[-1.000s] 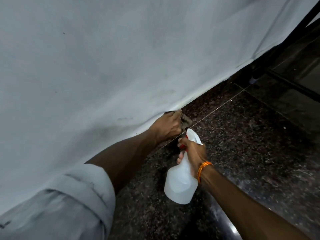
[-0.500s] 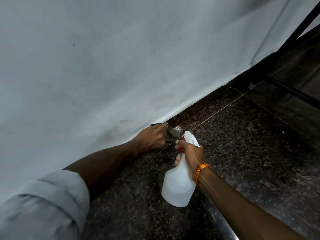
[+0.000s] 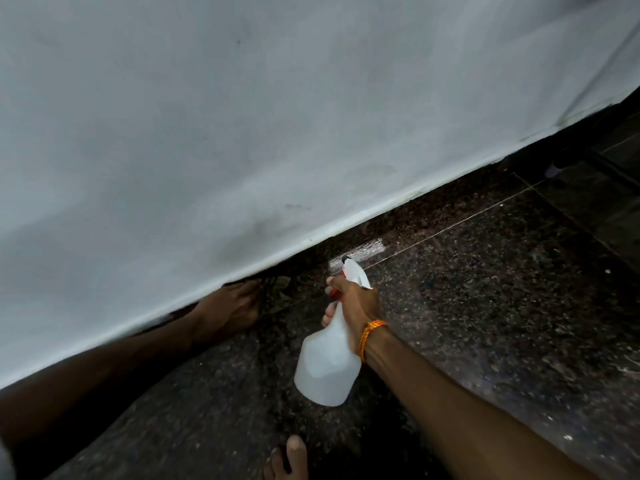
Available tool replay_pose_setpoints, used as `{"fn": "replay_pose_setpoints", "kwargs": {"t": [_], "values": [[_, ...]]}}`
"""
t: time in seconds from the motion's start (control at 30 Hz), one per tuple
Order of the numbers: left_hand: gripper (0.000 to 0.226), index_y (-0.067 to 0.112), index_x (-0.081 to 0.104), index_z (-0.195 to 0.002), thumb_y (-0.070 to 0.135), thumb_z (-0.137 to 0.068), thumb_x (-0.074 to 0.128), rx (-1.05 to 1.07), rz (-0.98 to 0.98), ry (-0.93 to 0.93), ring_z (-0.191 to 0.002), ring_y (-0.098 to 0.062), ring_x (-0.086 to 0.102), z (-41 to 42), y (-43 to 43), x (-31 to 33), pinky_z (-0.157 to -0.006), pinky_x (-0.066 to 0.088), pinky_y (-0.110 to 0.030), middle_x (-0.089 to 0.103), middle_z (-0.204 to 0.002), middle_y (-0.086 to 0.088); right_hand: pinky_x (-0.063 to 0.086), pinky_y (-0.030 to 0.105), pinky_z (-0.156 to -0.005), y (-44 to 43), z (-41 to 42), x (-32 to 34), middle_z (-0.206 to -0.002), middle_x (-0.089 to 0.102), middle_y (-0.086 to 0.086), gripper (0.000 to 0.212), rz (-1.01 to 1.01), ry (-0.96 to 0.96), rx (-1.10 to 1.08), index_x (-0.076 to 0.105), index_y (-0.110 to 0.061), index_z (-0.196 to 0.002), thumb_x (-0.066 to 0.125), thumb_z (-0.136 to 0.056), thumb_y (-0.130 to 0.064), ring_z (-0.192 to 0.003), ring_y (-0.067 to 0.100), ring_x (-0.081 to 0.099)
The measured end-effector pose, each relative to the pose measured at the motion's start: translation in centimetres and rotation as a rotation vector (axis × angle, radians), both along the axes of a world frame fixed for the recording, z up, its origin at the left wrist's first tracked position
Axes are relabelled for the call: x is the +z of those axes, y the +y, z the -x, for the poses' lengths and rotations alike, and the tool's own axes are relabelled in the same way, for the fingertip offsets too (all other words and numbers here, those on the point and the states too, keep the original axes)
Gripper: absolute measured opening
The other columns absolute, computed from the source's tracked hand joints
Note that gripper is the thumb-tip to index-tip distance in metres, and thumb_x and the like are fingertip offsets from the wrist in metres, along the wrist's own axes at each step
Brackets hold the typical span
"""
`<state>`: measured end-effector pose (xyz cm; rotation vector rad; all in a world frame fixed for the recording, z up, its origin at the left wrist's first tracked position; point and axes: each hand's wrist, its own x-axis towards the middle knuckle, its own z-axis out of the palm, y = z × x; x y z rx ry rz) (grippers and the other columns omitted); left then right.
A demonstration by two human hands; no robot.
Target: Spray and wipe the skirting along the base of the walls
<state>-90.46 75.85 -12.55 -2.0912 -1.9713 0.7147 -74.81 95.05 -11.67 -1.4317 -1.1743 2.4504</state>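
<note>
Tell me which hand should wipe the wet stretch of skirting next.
Left. The left hand already holds the cloth against the skirting, just beside the wet patch. The right hand is occupied gripping the spray bottle.

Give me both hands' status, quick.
Left hand: pressing a cloth against the skirting; grip unclear.
Right hand: closed around the spray bottle.
</note>
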Motion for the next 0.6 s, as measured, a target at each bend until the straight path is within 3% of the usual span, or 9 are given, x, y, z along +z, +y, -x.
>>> {"fn": "replay_pose_setpoints", "kwargs": {"t": [0.2,0.37,0.5,0.6], "values": [[0.046,-0.004,0.076,-0.098,0.009,-0.080,0.036,0.151,-0.072,-0.028,-0.101,-0.033,0.071,-1.2,-2.3,1.5,-0.079,0.060,-0.038,0.073,-0.103,-0.021,0.038,0.026,-0.043,-3.5,0.9,-0.6,-0.047,0.041,0.011,0.016,0.062,-0.033,0.084,0.057,-0.003,-0.077,0.061,-0.088,-0.014,-0.037,0.020,0.036],[0.037,-0.001,0.077,-0.098,0.003,-0.085,0.042,0.052,0.057,0.123,-0.108,-0.034,0.068,0.2,-1.1,0.4,-0.087,0.058,-0.038,0.073,-0.107,-0.020,0.040,0.026,-0.044,-3.9,0.9,-1.4,-0.044,0.043,0.011,0.017,0.060,-0.046,0.093,0.059,-0.002,-0.077,0.065,-0.086,-0.015,-0.036,0.021,0.037],[0.033,0.007,0.078,-0.081,0.007,-0.086,0.045,-0.068,0.150,0.177,-0.109,-0.035,0.066,1.4,4.3,0.0,-0.084,0.056,-0.036,0.075,-0.097,-0.017,0.039,0.029,-0.045,-2.7,0.8,-2.0,-0.050,0.047,0.013,0.016,0.021,-0.042,0.042,0.061,-0.003,-0.072,0.066,-0.083,-0.013,-0.037,0.021,0.038],[0.032,0.000,0.074,-0.093,0.009,-0.089,0.044,-0.081,0.093,0.042,-0.118,-0.036,0.060,0.4,10.7,-0.1,-0.092,0.052,-0.040,0.072,-0.106,-0.021,0.038,0.029,-0.046,-1.1,0.6,-2.3,-0.054,0.047,0.014,0.015,0.033,-0.047,-0.022,0.062,-0.004,-0.074,0.065,-0.085,-0.013,-0.038,0.021,0.037]]}}
